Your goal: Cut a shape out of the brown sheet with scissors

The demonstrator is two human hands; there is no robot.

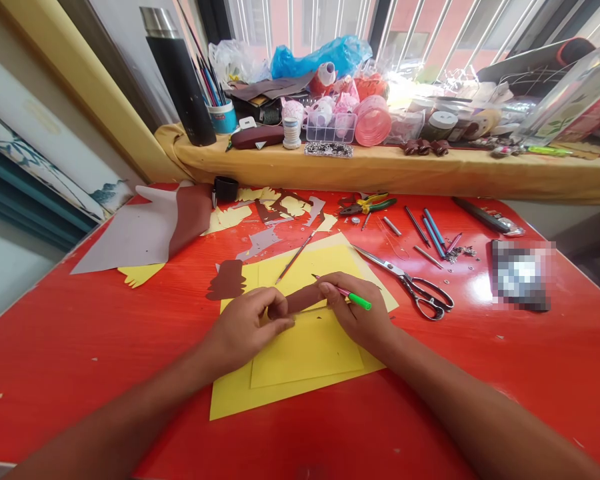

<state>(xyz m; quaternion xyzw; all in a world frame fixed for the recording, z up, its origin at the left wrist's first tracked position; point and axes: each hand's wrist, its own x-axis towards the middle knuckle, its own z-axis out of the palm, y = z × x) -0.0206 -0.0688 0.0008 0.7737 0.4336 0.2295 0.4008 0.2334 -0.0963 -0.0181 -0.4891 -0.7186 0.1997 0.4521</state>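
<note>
My left hand [247, 323] is closed in a pinch on the left end of a small brown foam strip [303, 298] lying on yellow foam sheets [300, 360]. My right hand [357, 313] grips a thin pink and green tool [347, 294], its tip resting at the strip's right end. Both hands sit over the middle of the red table [80, 347]. Another brown cut-out [227, 280] lies just left of the sheets.
Scissors [410, 283] lie right of my hands, a thin brush [295, 257] behind them. Pliers [367, 205], pens [433, 233], paper scraps and a grey-brown sheet [150, 230] lie farther back. A cluttered yellow ledge [380, 167] holds a black flask [180, 77] and craft supplies.
</note>
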